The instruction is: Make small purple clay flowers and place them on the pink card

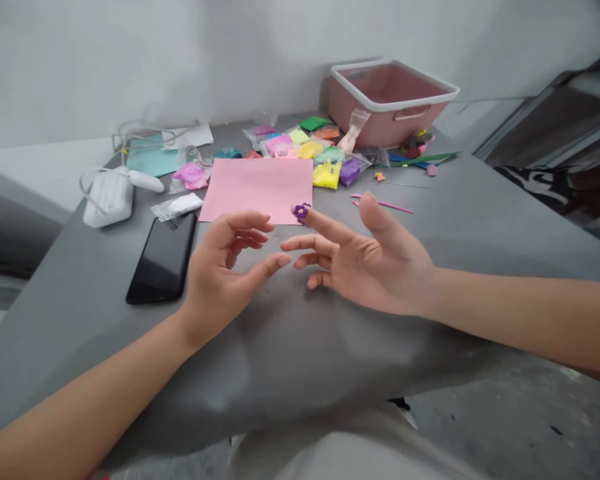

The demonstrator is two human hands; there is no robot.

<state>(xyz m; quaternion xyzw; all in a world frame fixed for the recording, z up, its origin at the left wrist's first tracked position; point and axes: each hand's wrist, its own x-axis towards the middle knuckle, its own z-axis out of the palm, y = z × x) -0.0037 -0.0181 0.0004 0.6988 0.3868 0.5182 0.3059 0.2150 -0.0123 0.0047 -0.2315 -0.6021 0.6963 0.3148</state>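
A small purple flower with a pale centre [301,211] rests on the index fingertip of my right hand [365,260]. That hand is palm up with its fingers spread, and more purple shows just under the flower. To its left, my left hand [235,267] is held with thumb and fingers apart and nothing between them. Both hands are above the grey table [300,347], not touching each other. Behind them lies a pink sheet [260,187], its front right corner beneath the flower.
Bags of coloured clay [310,150] lie behind the sheet. A pink basket [380,113] stands at the back right, near pink tools [387,203] and green strips [435,159]. On the left are a black phone [163,260] and a white power strip [110,197].
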